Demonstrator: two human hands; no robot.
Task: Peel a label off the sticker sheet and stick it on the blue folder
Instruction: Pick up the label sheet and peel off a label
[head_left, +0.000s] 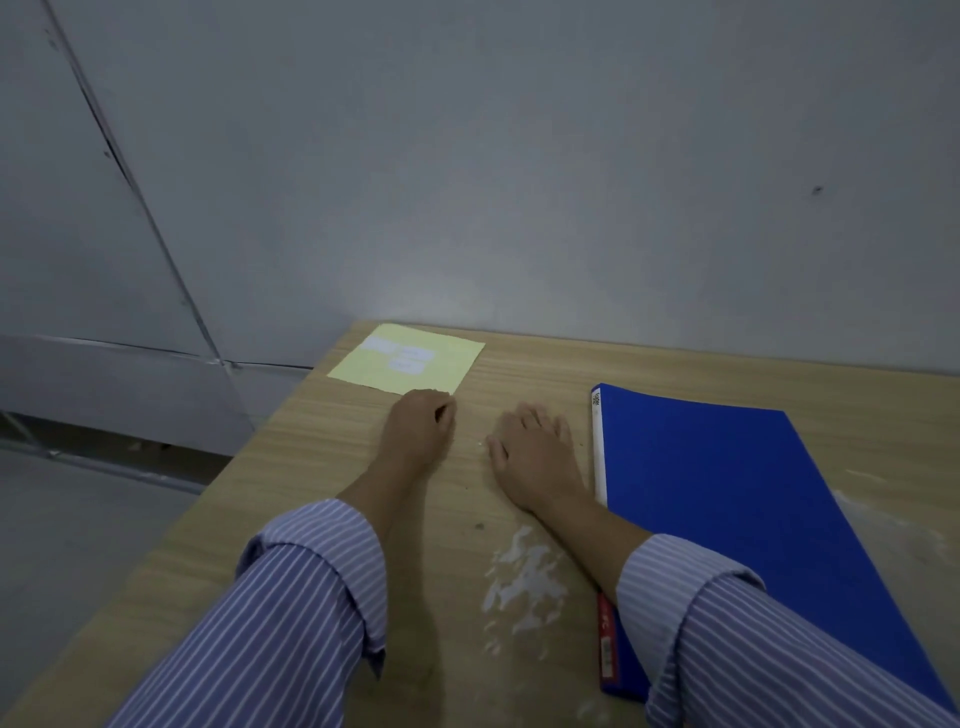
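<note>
The blue folder (737, 499) was laid flat on the worktop (322, 457). Just left of it the right hand (535, 452) was rested, fingers straight. Farther left, the left hand (418, 428) was curled, seemingly empty, touching the yellow sticker sheet (410, 358).

Sticker sheet (407, 358) far-left on table (322, 447); folder (737, 499) right.

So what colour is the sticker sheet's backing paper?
Pale yellow; the sticker sheet shows best in the head view.
</note>
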